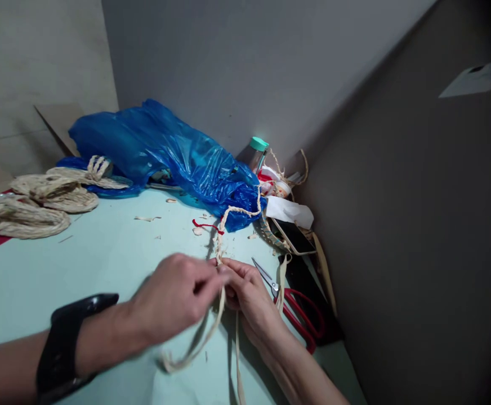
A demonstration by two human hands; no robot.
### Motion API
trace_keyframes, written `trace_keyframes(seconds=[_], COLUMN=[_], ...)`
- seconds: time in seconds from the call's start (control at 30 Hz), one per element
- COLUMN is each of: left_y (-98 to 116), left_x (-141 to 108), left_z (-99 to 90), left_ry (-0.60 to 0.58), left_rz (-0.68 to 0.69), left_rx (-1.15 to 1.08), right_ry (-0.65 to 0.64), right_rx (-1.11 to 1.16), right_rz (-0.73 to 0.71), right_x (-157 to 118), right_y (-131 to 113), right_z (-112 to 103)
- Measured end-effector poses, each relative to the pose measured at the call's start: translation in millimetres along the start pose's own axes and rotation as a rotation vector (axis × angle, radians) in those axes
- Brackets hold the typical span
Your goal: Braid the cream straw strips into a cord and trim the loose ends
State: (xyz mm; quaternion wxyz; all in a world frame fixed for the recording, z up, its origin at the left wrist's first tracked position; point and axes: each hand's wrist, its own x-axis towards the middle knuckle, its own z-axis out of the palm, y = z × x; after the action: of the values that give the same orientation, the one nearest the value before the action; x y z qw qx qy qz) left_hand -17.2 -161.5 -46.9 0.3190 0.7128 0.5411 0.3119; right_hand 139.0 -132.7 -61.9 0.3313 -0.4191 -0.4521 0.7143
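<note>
A pale braided cord point(219, 239) runs from the blue bag down to my hands, with loose flat strands point(211, 332) hanging below them. My right hand point(248, 287) pinches the lower end of the braid between thumb and fingers. Close against it, my left hand point(180, 289) is closed, its fingertips slightly blurred at the strands; whether it grips one is hard to see. A red thread point(207, 226) crosses by the braid. Red-handled scissors point(298, 315) lie just right of my right hand.
A blue plastic bag point(178, 152) lies along the wall. Bundles of pale fibre point(38, 202) sit at the left. A phone point(294, 236), a white paper piece point(290, 212) and a green-capped bottle point(258, 145) crowd the right corner. Small scraps dot the pale green tabletop point(119, 253).
</note>
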Motion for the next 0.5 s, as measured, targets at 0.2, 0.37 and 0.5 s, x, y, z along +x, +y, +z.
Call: trace_keyframes(seconds=[0.2, 0.37, 0.5], left_y=[-21, -29, -25], left_x=[26, 22, 14], left_z=[-4.4, 7.8, 4.6], left_ry=[-0.064, -0.233, -0.255], left_rz=[-0.150, -0.246, -0.326], left_rx=[-0.442, -0.662, -0.724], right_ry=[-0.089, -0.148, -0.140], right_rx=[-0.001, -0.249, -0.677], right_rz=[-0.007, -0.086, -0.267], right_x=[-5, -5, -12], right_y=[-3, -1, -4], right_z=[2, -3, -4])
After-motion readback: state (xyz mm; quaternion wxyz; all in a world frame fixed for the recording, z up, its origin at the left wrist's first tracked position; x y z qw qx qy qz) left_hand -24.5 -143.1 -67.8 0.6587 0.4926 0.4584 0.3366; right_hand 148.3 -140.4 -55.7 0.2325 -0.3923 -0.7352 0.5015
